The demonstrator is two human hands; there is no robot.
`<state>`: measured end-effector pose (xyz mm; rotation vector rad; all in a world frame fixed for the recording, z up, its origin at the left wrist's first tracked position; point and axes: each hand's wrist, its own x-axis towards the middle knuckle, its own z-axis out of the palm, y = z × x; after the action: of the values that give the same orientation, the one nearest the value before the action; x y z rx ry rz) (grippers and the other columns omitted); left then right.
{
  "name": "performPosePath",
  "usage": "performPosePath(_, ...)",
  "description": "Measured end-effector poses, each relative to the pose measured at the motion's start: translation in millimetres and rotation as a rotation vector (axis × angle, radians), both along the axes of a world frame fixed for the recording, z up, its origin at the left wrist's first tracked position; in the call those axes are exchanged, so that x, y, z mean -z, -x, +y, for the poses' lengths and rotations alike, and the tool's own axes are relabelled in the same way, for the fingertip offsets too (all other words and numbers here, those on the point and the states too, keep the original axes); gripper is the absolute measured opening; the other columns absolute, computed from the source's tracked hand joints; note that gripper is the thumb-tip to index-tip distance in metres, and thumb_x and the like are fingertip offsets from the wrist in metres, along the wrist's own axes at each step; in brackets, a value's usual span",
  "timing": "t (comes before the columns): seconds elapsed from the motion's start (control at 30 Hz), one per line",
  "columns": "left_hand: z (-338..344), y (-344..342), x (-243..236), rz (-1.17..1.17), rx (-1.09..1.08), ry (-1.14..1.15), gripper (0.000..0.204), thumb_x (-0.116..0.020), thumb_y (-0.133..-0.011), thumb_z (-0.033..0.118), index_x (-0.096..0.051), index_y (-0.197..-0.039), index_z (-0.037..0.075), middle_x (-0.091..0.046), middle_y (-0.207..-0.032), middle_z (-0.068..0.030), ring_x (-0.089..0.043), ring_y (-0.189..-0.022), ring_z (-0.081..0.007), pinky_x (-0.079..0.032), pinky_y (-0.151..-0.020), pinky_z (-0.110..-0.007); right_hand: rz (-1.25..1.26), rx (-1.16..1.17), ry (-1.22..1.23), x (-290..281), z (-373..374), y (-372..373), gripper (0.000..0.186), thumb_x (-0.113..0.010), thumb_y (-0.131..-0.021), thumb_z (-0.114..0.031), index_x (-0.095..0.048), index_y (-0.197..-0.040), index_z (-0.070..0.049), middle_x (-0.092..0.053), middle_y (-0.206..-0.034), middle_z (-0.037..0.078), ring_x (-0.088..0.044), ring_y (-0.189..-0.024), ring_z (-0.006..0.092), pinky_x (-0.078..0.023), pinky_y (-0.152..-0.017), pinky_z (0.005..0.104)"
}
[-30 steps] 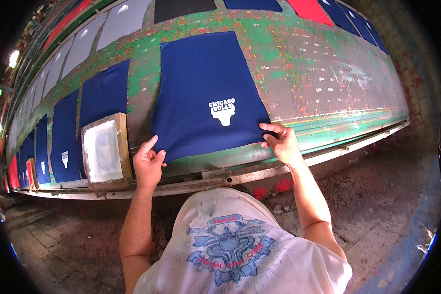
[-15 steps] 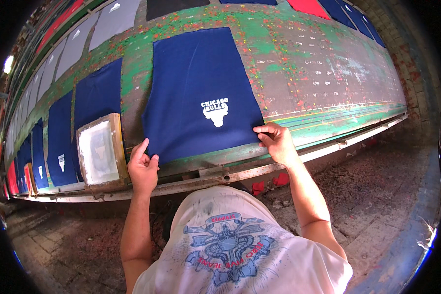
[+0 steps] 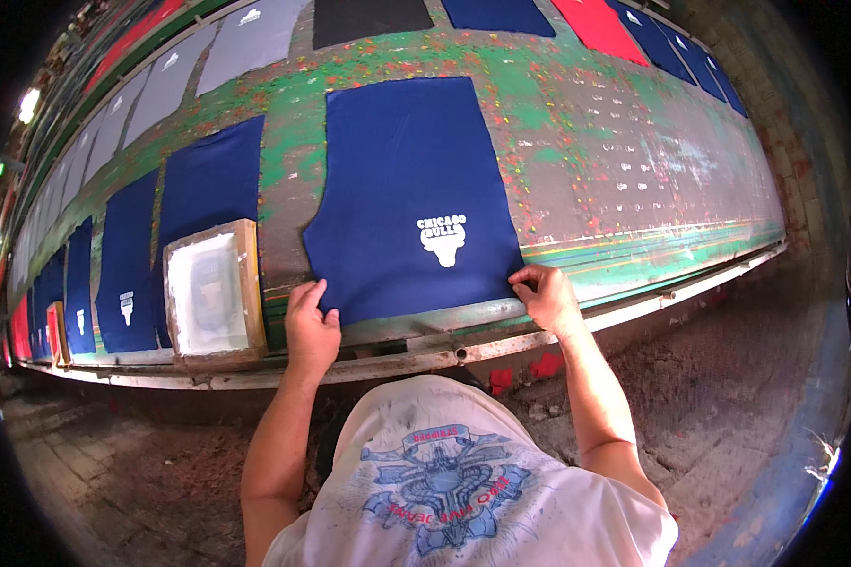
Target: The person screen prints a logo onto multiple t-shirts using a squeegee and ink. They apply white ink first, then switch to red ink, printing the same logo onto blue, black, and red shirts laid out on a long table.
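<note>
A navy fabric panel [image 3: 402,170] lies on the long table, with a white bull's-head print near its close edge. At its near left corner is my left hand [image 3: 314,333], thumb and fingers curled at the cloth's edge and seeming to grip it. My right hand [image 3: 550,300] pinches the near right corner between thumb and fingertips. Left of this panel, a wood-framed printing screen [image 3: 251,274] rests partly over another navy panel [image 3: 213,170].
The stained green-and-grey table [image 3: 633,180] has a metal rail [image 3: 624,307] along its near side. More printed navy panels [image 3: 128,265] run leftward. Grey panels [image 3: 246,47], a black panel [image 3: 373,21] and a red panel [image 3: 600,33] lie across the far side.
The whole view has shifted, so the table and panels sit farther right and lower. Both hands stay at the same two corners of the navy panel.
</note>
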<state>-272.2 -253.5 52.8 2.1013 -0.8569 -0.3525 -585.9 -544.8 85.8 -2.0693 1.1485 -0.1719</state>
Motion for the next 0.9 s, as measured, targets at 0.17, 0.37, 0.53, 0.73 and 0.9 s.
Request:
performPosePath(0.17, -3.3, 0.6, -18.5, -0.028, 0.071, -0.033, 0.069, -0.086, -0.083, -0.012, -0.068, -0.148, 0.002, -0.065, -0.142, -0.0163, -0.071, -0.082, -0.0204, -0.062, -0.072, -0.034, 0.179, -0.093, 0.142, -5.7, -3.5, -3.0, 0.018, -0.087, -0.092, -0.023, -0.086, -0.105, -0.01, -0.084, -0.097, 0.016, -0.083, -0.094, 0.0361, -0.063, -0.085, 0.0485)
performPosePath(0.37, 74.2, -60.7, -56.7, -0.242, -0.02, 0.192, 0.03, -0.081, -0.094, 0.004, -0.078, -0.124, 0.002, -0.078, -0.119, -0.0159, -0.076, -0.113, -0.0394, -0.061, -0.101, -0.048, 0.026, -0.026, 0.373, -52.7, 2.9, -59.4, 0.026, -0.086, -0.095, -0.013, -0.081, -0.119, -0.003, -0.078, -0.11, 0.019, -0.078, -0.105, 0.0414, -0.062, -0.093, 0.0503)
performPosePath(0.53, 182.2, -184.5, -46.9, -0.617, -0.294, 0.07, 0.022, -0.079, -0.099, 0.011, -0.078, -0.119, 0.001, -0.078, -0.114, -0.0177, -0.075, -0.104, -0.038, -0.06, -0.094, -0.047, -0.255, -0.367, 0.475, -73.1, 58.1, -196.1, 0.03, -0.083, -0.1, -0.015, -0.08, -0.127, -0.002, -0.078, -0.129, 0.019, -0.071, -0.125, 0.0401, -0.056, -0.11, 0.0497)
performPosePath(0.73, 227.7, -248.6, -4.2, -0.181, -0.353, -0.097, 0.048, -0.084, -0.096, 0.017, -0.073, -0.139, -0.001, -0.075, -0.125, -0.0192, -0.073, -0.112, -0.0386, -0.058, -0.098, -0.048, -0.384, -0.827, 0.334, -58.9, 137.4, -400.9, 0.042, -0.07, -0.111, -0.033, -0.074, -0.139, -0.002, -0.074, -0.138, 0.023, -0.067, -0.132, 0.0437, -0.05, -0.119, 0.0515)
performPosePath(0.9, 229.2, -257.1, 4.6, -0.265, -0.307, -0.079, 0.055, -0.09, -0.087, 0.006, -0.075, -0.14, -0.002, -0.078, -0.126, -0.0188, -0.079, -0.108, -0.0277, -0.063, -0.092, -0.04, -0.062, -0.935, 0.066, -41.7, 160.1, -526.8, 0.067, -0.049, -0.119, -0.059, -0.071, -0.145, -0.001, -0.075, -0.138, 0.024, -0.067, -0.132, 0.0445, -0.052, -0.116, 0.0495)
